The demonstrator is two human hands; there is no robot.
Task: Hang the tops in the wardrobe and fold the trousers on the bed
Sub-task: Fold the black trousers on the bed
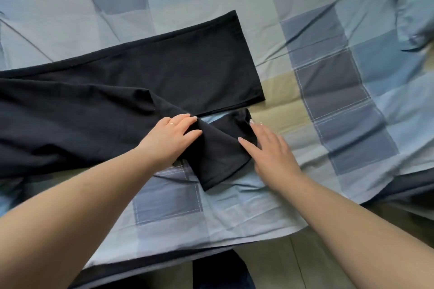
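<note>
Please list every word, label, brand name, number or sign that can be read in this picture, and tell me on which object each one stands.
None: no readable text appears anywhere in the picture.
The dark trousers show no label or tag.
The checked bedcover has only coloured squares and stitching.
The ring on the left hand is too small to show any marking.

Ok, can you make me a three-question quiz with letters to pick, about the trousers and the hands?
1. Where do the dark navy cloth trousers lie?
A floor
B blue checked quilt
C chair

2. How many rings show on the left hand?
A none
B one
C three

3. How is the near trouser leg?
A flat and straight
B twisted and folded over
C rolled into a ball

Answers:
1 B, they are spread on the quilt.
2 B, one thin ring on a finger.
3 B, its end bends crookedly between the left hand and the right hand.
</note>
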